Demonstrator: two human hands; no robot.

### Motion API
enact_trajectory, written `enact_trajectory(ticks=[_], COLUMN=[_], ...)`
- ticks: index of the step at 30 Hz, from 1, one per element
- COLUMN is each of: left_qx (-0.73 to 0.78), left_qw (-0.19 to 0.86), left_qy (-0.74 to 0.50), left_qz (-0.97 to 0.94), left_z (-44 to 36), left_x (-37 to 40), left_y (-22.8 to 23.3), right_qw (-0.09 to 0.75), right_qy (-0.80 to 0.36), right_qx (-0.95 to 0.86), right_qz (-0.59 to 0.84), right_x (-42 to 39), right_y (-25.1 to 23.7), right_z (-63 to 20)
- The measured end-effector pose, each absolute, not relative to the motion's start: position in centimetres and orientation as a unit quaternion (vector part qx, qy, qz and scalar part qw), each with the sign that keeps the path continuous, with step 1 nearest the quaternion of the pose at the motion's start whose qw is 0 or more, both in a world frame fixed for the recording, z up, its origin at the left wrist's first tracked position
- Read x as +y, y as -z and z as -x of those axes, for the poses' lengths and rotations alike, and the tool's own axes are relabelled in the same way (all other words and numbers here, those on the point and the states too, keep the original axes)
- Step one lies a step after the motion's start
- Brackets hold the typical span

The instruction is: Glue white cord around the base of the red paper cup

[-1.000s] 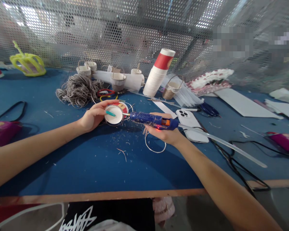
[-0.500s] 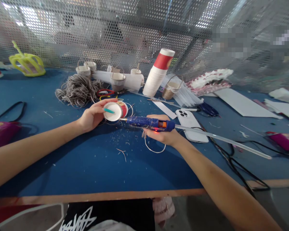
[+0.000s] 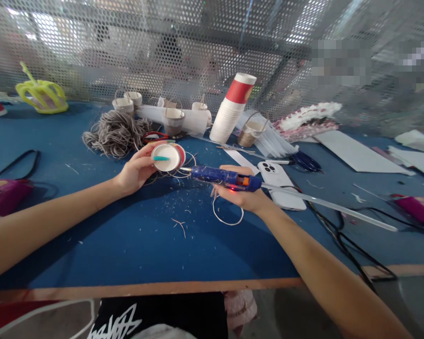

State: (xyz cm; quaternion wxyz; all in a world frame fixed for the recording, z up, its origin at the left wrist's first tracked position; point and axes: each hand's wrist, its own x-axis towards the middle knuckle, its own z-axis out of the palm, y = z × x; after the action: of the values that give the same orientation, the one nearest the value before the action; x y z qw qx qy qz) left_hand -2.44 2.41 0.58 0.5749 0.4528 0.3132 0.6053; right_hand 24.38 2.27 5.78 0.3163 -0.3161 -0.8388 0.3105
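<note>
Glue gun (image 3: 215, 175) in the right hand (image 3: 248, 197), paper cup (image 3: 172, 153) in the left hand (image 3: 136, 172), so both hands are busy. The right has its fingers wrapped around the gun's grip, with a long glue stick (image 3: 339, 208) poking out the back. The left pinches the cup from the left side, thumb over the white round end, holding it just above or on the worktop (image 3: 127, 249), can't tell which. The nozzle sits right by the cup's right edge, but whether it's actually touching is too small to call.

Progress-wise, looks like early days for this one: red paper is showing on the side, and pale string loops around next to it. Whether any string is stuck down yet, no idea. Over on the far side there are several little buckets (image 3: 173, 123) with handles that look pretty much finished. Plenty left if they're all getting used: tall leaning cup stack (image 3: 229, 113) far side, grey yarn pile (image 3: 115, 134) far left.
</note>
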Motion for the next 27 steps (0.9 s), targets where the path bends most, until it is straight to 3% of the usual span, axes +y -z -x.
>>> enact_trajectory(ticks=[4,8,14,20,27], left_qx=[0.342,0.349,0.342,0.325,0.32], left_qw=[0.513,0.452,0.414,0.413,0.414], left_qy=[-0.624,-0.599,-0.575,-0.568,-0.567], left_qz=[-0.481,-0.561,-0.617,-0.634,-0.636], left_z=[2.3,2.3,2.2,2.2,2.1], left_x=[2.0,1.5,0.8,0.8,0.9], left_y=[-0.6,-0.6,-1.0,-0.9,-0.7], right_qw=[0.365,0.252,0.168,0.062,0.101], right_qy=[-0.06,0.067,0.01,-0.044,-0.043], right_qx=[-0.851,-0.829,-0.843,-0.862,-0.889], right_qz=[0.372,0.495,0.512,0.501,0.445], right_x=[4.3,6.5,8.0,7.9,6.0], right_y=[-5.1,-3.8,-2.8,-5.7,-6.6], right_z=[-25.9,-27.2,-27.6,-30.1,-28.8])
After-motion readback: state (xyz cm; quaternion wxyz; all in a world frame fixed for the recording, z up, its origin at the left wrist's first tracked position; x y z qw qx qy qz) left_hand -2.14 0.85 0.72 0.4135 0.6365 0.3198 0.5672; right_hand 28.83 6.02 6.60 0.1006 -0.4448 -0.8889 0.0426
